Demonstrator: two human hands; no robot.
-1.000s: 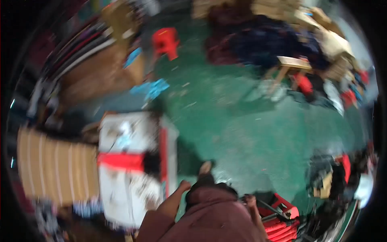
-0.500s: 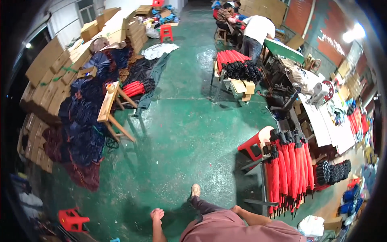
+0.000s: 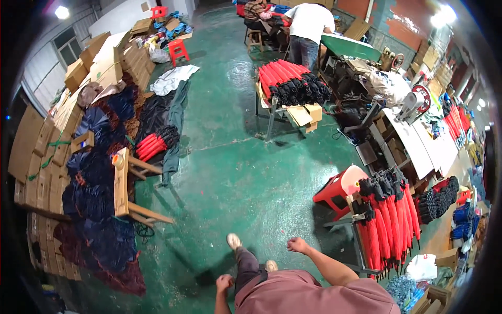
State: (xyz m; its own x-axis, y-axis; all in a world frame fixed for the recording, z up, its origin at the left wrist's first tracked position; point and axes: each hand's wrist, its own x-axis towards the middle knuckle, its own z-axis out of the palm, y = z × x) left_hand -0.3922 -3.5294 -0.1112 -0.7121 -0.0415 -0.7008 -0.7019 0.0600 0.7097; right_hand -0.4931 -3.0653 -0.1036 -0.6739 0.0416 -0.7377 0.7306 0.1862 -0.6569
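Observation:
My left hand hangs low beside my leg, its fingers loosely curled and nothing seen in it. Out in front of my body is my right hand, also curled with no object showing. Both hang over the green floor, touching nothing. Nearest to the right hand is a rack piled with folded red umbrellas with black ends. Beside that pile stands a red plastic stool.
A wooden bench stands at the left, before heaped dark fabric and stacked cartons. Ahead, more red umbrellas lie on a stand. A person in white bends behind it. A sewing machine sits on the right-hand table.
I have stepped forward and the view has turned slightly right. My right hand has swung forward from beside my body. The left hand has dropped back closer to my leg.

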